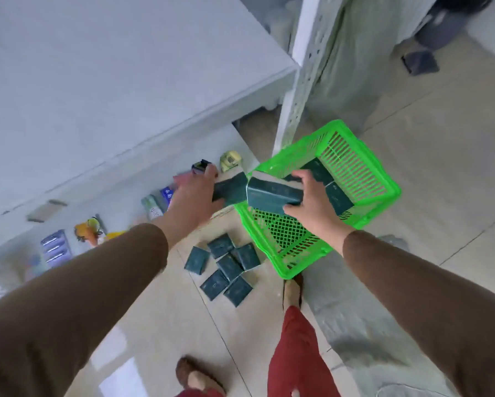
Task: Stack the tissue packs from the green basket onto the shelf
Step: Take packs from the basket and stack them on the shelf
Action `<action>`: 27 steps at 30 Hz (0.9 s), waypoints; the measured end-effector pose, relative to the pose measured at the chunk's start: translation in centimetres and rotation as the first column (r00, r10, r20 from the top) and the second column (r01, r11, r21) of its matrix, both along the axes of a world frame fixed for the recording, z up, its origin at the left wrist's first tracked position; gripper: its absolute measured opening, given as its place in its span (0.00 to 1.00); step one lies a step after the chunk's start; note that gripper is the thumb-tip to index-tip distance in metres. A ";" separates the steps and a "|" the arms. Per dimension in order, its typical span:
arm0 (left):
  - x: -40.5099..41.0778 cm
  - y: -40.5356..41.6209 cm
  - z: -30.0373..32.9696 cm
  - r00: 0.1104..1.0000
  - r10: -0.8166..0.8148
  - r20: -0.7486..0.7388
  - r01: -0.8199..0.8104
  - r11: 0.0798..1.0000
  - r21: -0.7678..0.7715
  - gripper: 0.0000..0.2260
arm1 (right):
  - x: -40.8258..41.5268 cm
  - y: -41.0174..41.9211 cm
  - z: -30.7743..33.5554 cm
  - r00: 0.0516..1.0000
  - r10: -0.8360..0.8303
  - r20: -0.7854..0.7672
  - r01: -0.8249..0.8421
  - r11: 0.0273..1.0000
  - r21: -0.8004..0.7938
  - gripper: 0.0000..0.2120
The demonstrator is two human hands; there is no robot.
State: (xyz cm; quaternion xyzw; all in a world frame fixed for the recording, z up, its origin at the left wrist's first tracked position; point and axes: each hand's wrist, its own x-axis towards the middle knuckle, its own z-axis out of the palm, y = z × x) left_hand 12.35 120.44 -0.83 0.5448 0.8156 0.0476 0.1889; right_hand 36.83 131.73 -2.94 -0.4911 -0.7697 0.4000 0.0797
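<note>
2 hands up: right hand [315, 207] grip clamped on dark-green tissue pack [272, 196] over green basket [383, 196]; left hand [196, 193] grip clamped on 2nd pack [230, 189] at its 9 o'clock. More packs on floor [226, 270], 6 o'clock.

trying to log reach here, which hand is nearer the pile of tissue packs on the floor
Left. The left hand holds a pack above and just beyond the floor pile; the right hand grips another over the green basket, farther right.
</note>
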 end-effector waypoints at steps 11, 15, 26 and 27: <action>-13.7 -24.2 18.9 0.948 0.295 0.121 -0.319 0.876 0.362 0.14 | -17.3 -15.3 21.5 0.833 -0.031 -0.553 -0.095 0.976 -0.197 0.20; -19.7 -26.6 23.1 0.939 0.343 0.039 -0.327 0.849 0.415 0.15 | -23.3 -16.9 24.4 0.780 0.029 -0.625 -0.161 0.974 -0.157 0.17; -35.3 -21.3 26.3 0.877 0.344 -0.336 -0.171 0.877 0.450 0.19 | -38.1 -12.8 24.8 0.733 0.003 -0.681 -0.122 0.984 -0.127 0.22; -36.9 -19.8 26.4 0.873 0.335 -0.354 -0.158 0.881 0.446 0.19 | -39.5 -11.6 24.7 0.727 -0.002 -0.687 -0.114 0.986 -0.123 0.21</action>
